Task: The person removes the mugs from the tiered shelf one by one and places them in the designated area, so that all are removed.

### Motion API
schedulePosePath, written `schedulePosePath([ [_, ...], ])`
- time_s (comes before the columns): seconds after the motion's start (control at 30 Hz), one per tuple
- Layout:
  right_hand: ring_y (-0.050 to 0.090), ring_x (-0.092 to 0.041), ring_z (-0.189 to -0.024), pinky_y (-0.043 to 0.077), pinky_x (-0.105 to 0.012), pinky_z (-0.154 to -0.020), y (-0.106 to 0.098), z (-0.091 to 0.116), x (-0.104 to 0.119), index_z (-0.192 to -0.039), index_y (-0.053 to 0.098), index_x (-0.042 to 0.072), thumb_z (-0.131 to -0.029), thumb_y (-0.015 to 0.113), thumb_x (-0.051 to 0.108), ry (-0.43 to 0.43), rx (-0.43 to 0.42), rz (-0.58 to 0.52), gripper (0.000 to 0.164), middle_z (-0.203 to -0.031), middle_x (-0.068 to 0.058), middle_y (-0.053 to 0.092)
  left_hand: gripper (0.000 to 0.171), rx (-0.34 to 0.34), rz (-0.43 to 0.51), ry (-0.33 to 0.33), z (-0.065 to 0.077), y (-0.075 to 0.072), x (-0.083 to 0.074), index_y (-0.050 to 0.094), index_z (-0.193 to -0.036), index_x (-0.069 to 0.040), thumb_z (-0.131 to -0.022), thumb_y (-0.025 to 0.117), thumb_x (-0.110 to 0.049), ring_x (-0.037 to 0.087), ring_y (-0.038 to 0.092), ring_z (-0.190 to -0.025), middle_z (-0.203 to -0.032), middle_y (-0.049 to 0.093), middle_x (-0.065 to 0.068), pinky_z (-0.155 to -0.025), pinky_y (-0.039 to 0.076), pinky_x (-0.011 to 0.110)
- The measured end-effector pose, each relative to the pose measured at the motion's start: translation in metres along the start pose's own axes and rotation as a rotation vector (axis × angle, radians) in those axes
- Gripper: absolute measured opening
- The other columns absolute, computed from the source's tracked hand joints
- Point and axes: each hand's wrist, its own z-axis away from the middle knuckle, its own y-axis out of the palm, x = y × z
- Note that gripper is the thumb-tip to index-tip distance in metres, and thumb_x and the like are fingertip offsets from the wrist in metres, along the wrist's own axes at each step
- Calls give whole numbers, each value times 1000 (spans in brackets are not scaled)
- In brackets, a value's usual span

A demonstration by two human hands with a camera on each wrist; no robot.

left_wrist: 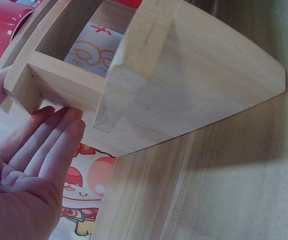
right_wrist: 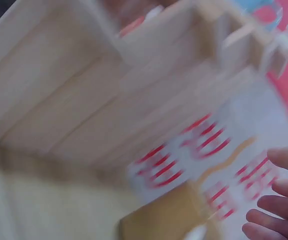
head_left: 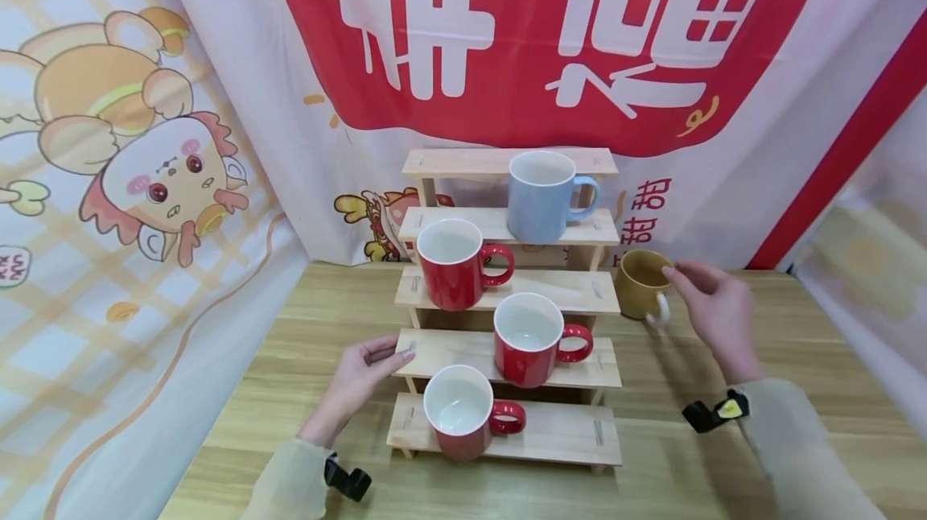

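Note:
A stepped wooden rack (head_left: 434, 347) stands on the table and bears several mugs. My left hand (head_left: 362, 375) holds the left end of its second step from the bottom, the thumb on top and the other fingers under the plank in the left wrist view. A brown mug (head_left: 640, 290) with a white handle stands on the table to the right of the rack. Beside its rim is my right hand (head_left: 713, 307). In the right wrist view, those fingers (right_wrist: 274, 220) are apart from the mug, with nothing between them.
Red mugs (head_left: 452, 278) with white insides stand on the lower three steps, all handles pointing right. A light blue mug (head_left: 539, 202) is on the fourth step. Printed cloth (head_left: 579, 113) hangs behind the rack and along both sides of the wood-grain table (head_left: 311, 319).

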Motion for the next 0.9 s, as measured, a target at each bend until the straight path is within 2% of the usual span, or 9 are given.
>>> schedulePosePath([
  [0.17,61,-16,-117,50,-17,-85,-16,-3,43,-140,65,16,-93,66,58,32,-4,-7,63,-135,-7,65,57,-2,-9,0,0,0,2,64,-131,5,-89,82,-30,31,66,-114,-124,68,21,-93,56,34],
  [0.3,57,-16,-121,51,-23,-92,-22,-3,72,-142,63,26,-92,67,59,36,14,-48,60,-140,0,62,56,3,-11,7,1,0,1,65,-130,4,-89,82,-30,31,66,-113,-123,68,20,-93,56,34],
  [0.4,57,-15,-123,50,-22,-95,-23,0,91,-142,63,31,-93,67,56,10,47,-88,55,-141,2,61,55,3,-11,5,1,0,-1,65,-130,3,-89,82,-30,31,66,-114,-124,68,20,-93,56,34],
  [0.6,59,-14,-118,50,-12,-87,-11,2,122,-139,65,26,-93,70,51,-87,126,-159,53,-138,-1,61,54,0,-2,2,2,0,-2,65,-130,4,-89,82,-28,31,66,-114,-124,68,20,-93,56,34],
  [0.77,59,-17,-120,52,-15,-88,-1,-2,142,-142,62,23,-92,69,57,-113,225,-148,61,-135,-1,63,52,4,14,3,2,1,-1,65,-129,4,-89,82,-26,31,66,-114,-123,68,20,-93,56,33],
  [0.9,60,-19,-121,53,-19,-89,6,-8,156,-143,62,24,-91,70,57,-127,259,-161,61,-134,-1,65,52,3,8,8,2,0,-1,65,-130,3,-90,81,-26,31,66,-114,-124,68,20,-93,56,33],
])
